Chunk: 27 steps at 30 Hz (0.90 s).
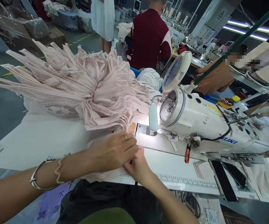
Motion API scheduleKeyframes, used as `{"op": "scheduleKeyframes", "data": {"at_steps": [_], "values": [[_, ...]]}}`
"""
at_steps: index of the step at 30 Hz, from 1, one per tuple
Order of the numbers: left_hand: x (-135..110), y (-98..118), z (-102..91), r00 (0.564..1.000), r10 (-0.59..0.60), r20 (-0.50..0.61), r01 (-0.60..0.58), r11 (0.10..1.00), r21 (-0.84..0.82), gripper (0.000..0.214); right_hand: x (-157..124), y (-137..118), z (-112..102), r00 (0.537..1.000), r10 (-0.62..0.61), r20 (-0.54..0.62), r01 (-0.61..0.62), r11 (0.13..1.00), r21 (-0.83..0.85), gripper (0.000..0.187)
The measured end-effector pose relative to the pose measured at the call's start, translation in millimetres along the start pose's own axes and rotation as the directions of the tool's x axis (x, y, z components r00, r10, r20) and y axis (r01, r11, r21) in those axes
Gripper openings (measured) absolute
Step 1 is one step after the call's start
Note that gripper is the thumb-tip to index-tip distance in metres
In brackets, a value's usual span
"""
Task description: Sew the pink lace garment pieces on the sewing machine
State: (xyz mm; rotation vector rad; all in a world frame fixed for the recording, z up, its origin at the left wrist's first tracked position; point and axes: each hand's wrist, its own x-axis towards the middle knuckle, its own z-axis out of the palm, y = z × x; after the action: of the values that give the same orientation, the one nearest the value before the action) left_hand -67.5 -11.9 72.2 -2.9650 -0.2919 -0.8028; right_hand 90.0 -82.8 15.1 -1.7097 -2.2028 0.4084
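Note:
My left hand [115, 151], with a ring, a bangle and a wavy bracelet on its arm, is closed over a pale pink fabric piece [103, 175] at the table's front edge. Against its fingertips, my right hand [140, 166] is closed too, at the edge of the same cloth. Its fingertips are partly hidden behind the left hand. A white sewing machine [190, 109] stands just beyond, its lamp [153, 116] lighting the needle plate [146, 130]. Behind my left hand lies a large tied bundle of pale pink lace-trimmed garment pieces [97, 87].
Orange thread snips [187, 154], small fabric pieces [204, 170] and a phone [224, 180] lie right of my hands. A ruler strip [183, 179] runs along the table edge. A magnifier [176, 71] rises above the machine. Beyond sits a person in a maroon top [149, 37].

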Motion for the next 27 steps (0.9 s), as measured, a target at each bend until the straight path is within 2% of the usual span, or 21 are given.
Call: {"op": "scheduleKeyframes", "data": {"at_steps": [2, 4, 6, 8, 10, 12, 14, 17, 19, 21, 23, 25, 26, 27], "values": [[-11.1, -10.0, 12.1, 0.999, -0.011, 0.042, 0.004, 0.986, 0.167, 0.018, -11.5, 17.6, -13.2, 0.999, 0.034, 0.037, -0.038, 0.993, 0.116, 0.026], [-19.5, -13.3, 20.7, 0.99, -0.034, 0.135, 0.004, 0.977, 0.214, 0.014, -23.1, 40.8, -32.0, 0.986, 0.165, -0.02, -0.154, 0.955, 0.253, 0.038], [-21.4, -9.2, 24.2, 0.973, -0.032, 0.227, 0.005, 0.993, 0.116, 0.02, -31.8, 61.1, -49.2, 0.952, 0.295, -0.078, -0.241, 0.884, 0.401, 0.037], [-16.8, -1.0, 23.7, 0.963, 0.018, 0.267, -0.012, 1.0, -0.025, 0.031, -36.3, 73.4, -59.5, 0.918, 0.393, -0.047, -0.312, 0.791, 0.527, 0.032], [-8.6, 6.4, 22.2, 0.972, 0.04, 0.233, -0.034, 0.999, -0.033, 0.024, -37.0, 76.8, -61.4, 0.891, 0.452, 0.041, -0.38, 0.695, 0.61, 0.031], [-0.5, 10.0, 22.7, 0.987, -0.013, 0.161, -0.004, 0.995, 0.103, 0.014, -35.0, 74.5, -58.0, 0.869, 0.48, 0.12, -0.433, 0.622, 0.653, 0.033], [5.3, 9.6, 25.4, 0.99, -0.083, 0.117, 0.057, 0.977, 0.207, 0.026, -31.6, 70.6, -53.6, 0.865, 0.479, 0.151, -0.439, 0.573, 0.693, 0.036], [10.5, 5.3, 27.6, 0.979, -0.078, 0.188, 0.053, 0.99, 0.132, 0.019, -26.4, 69.7, -50.7, 0.888, 0.428, 0.165, -0.391, 0.519, 0.76, 0.038], [13.1, 2.1, 23.5, 0.968, -0.04, 0.249, 0.041, 0.999, 0.004, 0.022, -23.2, 73.4, -50.8, 0.898, 0.416, 0.144, -0.378, 0.56, 0.737, 0.034], [15.3, -1.6, 15.8, 0.945, 0.015, 0.327, 0.037, 0.988, -0.152, 0.023, -19.7, 78.3, -51.0, 0.89, 0.453, 0.042, -0.382, 0.695, 0.609, 0.032], [17.0, -5.4, 9.4, 0.89, 0.145, 0.432, 0.016, 0.938, -0.347, 0.025, -15.8, 81.5, -49.6, 0.875, 0.472, -0.108, -0.393, 0.823, 0.41, 0.032], [18.8, -7.5, 10.1, 0.814, 0.302, 0.496, 0.008, 0.848, -0.53, 0.023, -12.8, 82.0, -46.4, 0.865, 0.456, -0.208, -0.403, 0.879, 0.254, 0.023], [19.9, -7.3, 14.1, 0.793, 0.335, 0.508, 0.015, 0.823, -0.567, 0.022, -12.6, 81.7, -44.3, 0.864, 0.448, -0.231, -0.405, 0.89, 0.208, 0.018], [21.2, -6.2, 20.5, 0.797, 0.325, 0.51, 0.022, 0.827, -0.561, 0.021, -14.1, 81.6, -42.5, 0.862, 0.442, -0.247, -0.408, 0.896, 0.177, 0.016]]}}
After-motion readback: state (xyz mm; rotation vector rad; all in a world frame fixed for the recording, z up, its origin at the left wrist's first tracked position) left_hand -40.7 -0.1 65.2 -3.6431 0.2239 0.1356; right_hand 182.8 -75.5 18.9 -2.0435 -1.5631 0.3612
